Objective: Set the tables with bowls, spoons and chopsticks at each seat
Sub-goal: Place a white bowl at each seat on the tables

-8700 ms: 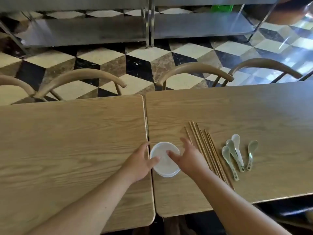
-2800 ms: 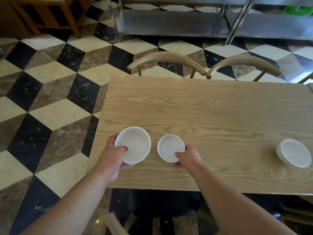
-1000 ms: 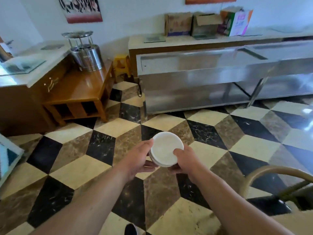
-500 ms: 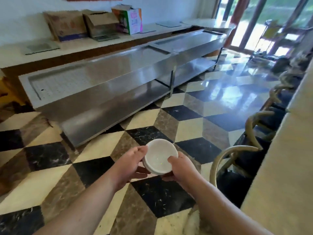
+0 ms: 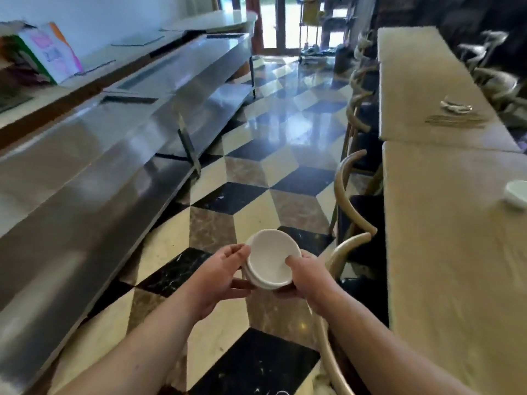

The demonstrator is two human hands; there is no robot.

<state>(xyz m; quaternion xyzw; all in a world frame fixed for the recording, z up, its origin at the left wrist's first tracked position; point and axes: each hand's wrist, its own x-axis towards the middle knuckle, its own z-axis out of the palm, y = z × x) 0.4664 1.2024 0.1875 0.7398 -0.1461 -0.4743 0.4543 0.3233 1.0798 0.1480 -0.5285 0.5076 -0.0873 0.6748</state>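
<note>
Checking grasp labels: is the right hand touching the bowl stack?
Touching. Head view: thumb of the right hand hooks over the rim of the bowl stack, no gap.

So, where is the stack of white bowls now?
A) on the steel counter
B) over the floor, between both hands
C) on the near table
B: the left hand and right hand grip the stacked bowls above the checkered floor.

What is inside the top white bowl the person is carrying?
Nothing, it is empty. The stacked bowls, gripped by the left hand and right hand, show only a bare white inside on top.
</note>
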